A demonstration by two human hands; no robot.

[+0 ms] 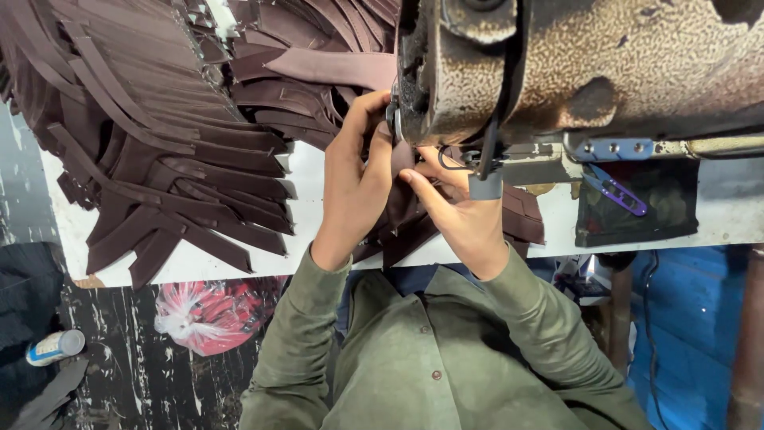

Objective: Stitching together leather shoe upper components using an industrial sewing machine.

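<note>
Both hands met at the worn sewing machine (573, 64). The left hand (354, 183) pinched a dark brown leather piece (406, 219) right under the machine's head, fingers bent against its front edge. The right hand (461, 215) pressed flat on the same piece, just beside the needle area. Left of the machine, a heap of brown cut strips (159, 135) covered the white table (310, 199).

blocked: machine head (589, 64) above, leather pile (159, 135) beside | free: bare tabletop (306, 203) strip between pile and hands
</note>
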